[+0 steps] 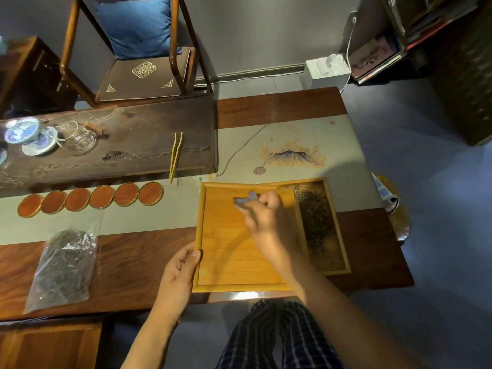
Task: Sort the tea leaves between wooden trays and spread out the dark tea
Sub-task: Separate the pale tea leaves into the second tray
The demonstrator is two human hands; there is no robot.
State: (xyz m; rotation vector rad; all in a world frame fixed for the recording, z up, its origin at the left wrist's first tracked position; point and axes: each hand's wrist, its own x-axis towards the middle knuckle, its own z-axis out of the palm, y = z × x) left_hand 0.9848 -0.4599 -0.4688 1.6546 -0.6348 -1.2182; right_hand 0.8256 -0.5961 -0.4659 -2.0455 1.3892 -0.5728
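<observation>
A light wooden tray (229, 262) lies at the table's near edge, its floor bare. My left hand (178, 272) grips its left rim with the thumb on top. My right hand (266, 217) hovers over the tray and pinches a small grey-blue cloth or wad (245, 201); the hand is blurred. A second wooden tray (338, 249) lies partly under the first on the right and holds a spread of tea leaves (316, 219). A clear plastic bag of dark tea (66, 259) lies on the table to the left.
A row of several round orange coasters (90, 199) sits left of the trays. Yellow tongs (175, 155) rest on a dark tea board (119, 145) with a gaiwan (24, 134) and a glass pitcher (80, 139). A chair (138, 54) stands behind.
</observation>
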